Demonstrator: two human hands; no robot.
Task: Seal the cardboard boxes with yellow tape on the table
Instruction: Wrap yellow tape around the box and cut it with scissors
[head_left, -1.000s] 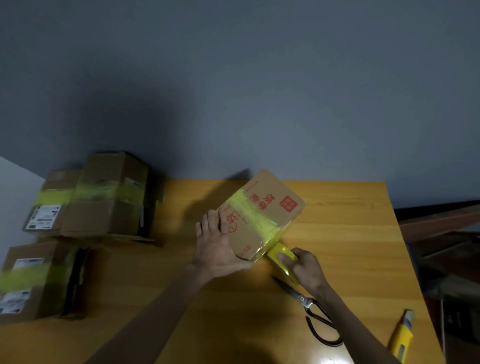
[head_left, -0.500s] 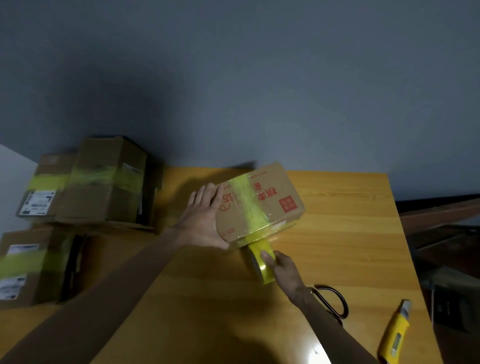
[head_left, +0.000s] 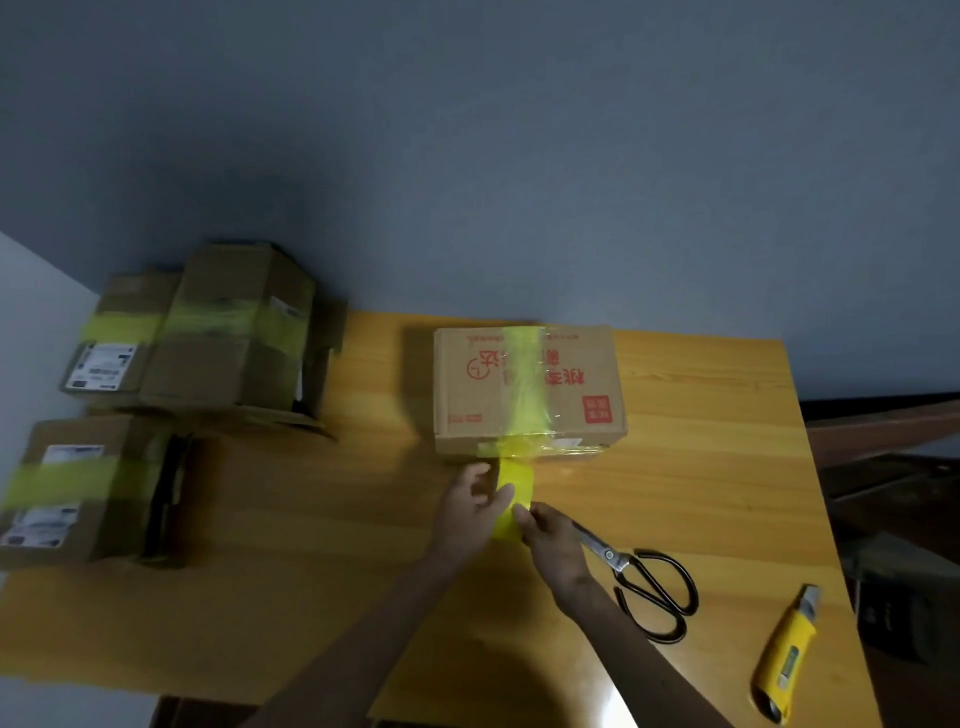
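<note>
Brown cardboard box (head_left: 524, 384) now lies flat on the wooden surface (head_left: 701, 493); left hand (head_left: 467, 512) has left it, joining right hand (head_left: 550, 535), fingers of both pinching the yellow tape roll (head_left: 511, 496) (strip (head_left: 514, 449) uncut, cutting seems next)

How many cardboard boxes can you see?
4: the red-printed box mid-table, a tall box back left, a labelled box beside it, a fourth box front left. Others may be hidden.

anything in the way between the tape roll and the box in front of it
Nothing visible. The tape roll, held by the left hand and right hand, sits just before the box, joined only by its own yellow strip. The scissors lie off to the right.
</note>
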